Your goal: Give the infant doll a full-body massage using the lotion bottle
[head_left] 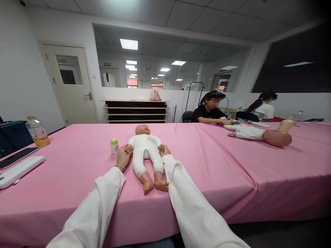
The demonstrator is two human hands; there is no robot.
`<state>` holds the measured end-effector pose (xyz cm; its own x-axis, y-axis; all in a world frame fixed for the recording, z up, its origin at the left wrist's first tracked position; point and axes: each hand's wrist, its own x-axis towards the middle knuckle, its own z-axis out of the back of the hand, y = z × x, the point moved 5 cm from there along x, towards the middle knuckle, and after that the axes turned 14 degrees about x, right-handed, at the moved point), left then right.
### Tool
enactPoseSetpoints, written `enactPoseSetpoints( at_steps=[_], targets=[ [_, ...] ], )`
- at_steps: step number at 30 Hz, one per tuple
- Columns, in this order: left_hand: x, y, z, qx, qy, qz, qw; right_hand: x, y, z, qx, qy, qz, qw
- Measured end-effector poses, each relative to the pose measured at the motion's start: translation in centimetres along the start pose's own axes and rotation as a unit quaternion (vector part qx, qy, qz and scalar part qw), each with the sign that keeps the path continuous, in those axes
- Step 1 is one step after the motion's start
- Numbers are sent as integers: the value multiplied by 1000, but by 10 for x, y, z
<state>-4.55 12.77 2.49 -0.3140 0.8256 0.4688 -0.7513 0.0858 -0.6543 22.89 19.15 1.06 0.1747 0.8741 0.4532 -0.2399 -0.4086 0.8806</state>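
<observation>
Left grip, right grip — each curled around one hand of a doll, face-up on pink cloth

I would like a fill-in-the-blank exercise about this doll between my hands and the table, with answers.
The doll between the left hand and right hand lies on its ____.
The tablecloth is ____.
The lid of the small jar is ____.
Of the hands, the ____ one wears the bracelet.
Missing words: back; pink; green; left.
</observation>
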Motion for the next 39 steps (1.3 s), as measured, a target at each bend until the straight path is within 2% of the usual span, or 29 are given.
enactPoseSetpoints(
  at_steps=[4, 8, 12, 16, 18, 20, 22, 25, 27, 33, 39],
  targets=[
    [-2, 1, -3, 8, 4, 13, 1000, 1, -3, 3, 11, -30, -29, 999],
    [9, 1, -10, -4, -29, 23, 999, 11, 4, -3, 62, -62, 1, 996],
    [32, -1, -19, -24, -94, 16, 995, 28, 22, -14, 172, -111, 71, 976],
    [66, 6, -36, -13, -130, 69, 989, 60, 21, -28, 145, -144, 76, 976],
    [85, 11, -49, 17, -130, 75, 989, 81, 12, -35, 113, -132, 87, 981],
    [103, 14, -63, 43, -115, 48, 991, 102, -1, -43, 82, -93, 96, 988],
    [118, 17, -77, 63, -72, 29, 995, 117, -14, -46, 57, -62, 92, 992],
    [127, 25, -95, 77, 30, 50, 995, 127, -28, -44, 38, -46, 78, 995],
    [127, 29, -100, 78, 75, 72, 992, 127, -34, -42, 29, -36, 69, 997],
    [123, 31, -100, 93, 135, 106, 981, 124, -50, -49, 17, -21, 34, 999],
    [122, 27, -95, 81, 129, 104, 983, 126, -49, -51, 11, -15, -12, 1000]
  ],
)
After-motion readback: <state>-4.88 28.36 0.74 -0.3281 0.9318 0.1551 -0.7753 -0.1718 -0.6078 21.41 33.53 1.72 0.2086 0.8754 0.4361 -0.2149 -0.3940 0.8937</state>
